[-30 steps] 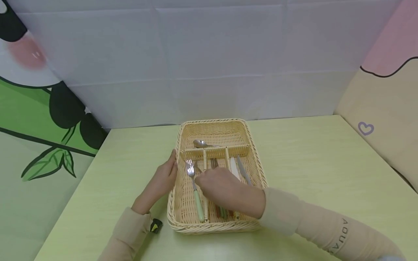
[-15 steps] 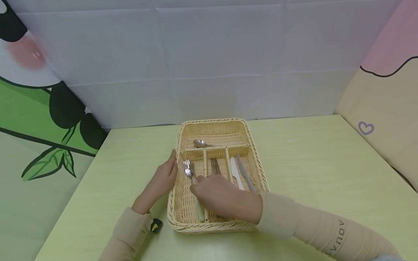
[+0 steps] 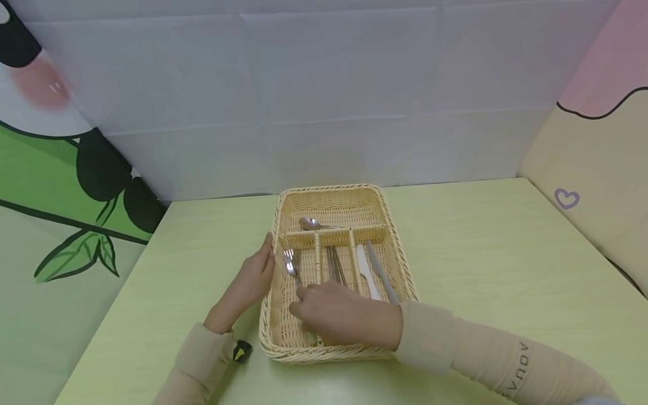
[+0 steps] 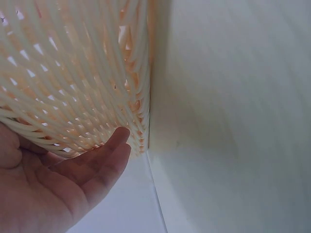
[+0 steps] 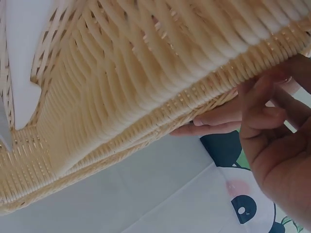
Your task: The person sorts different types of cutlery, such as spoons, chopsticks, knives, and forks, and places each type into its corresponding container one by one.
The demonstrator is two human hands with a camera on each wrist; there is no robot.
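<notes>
In the head view, a divided wicker basket (image 3: 324,356) stands on the table. A fork (image 3: 289,261) with a pale green handle lies along its left compartment, its handle mostly hidden. My right hand (image 3: 344,312) reaches over this compartment with curled fingers and pinches the fork; the right wrist view does not show the contact point. My left hand (image 3: 255,275) rests against the basket's left outer wall. The left wrist view shows the extended fingers (image 4: 104,165) along the weave. Several forks (image 3: 335,264) fill the middle compartment, their handles hidden by my right hand.
In the right compartment lie a white knife (image 3: 365,270) and a grey knife (image 3: 381,273). A spoon (image 3: 310,223) lies across the back compartment. Table surface (image 3: 471,247) extends on both sides, and a white cloth wall (image 3: 324,101) rises behind.
My right hand has moved slightly toward me and left along the fork, covering more of its handle. The fork's tines have shifted slightly left. My left hand has stayed in place.
</notes>
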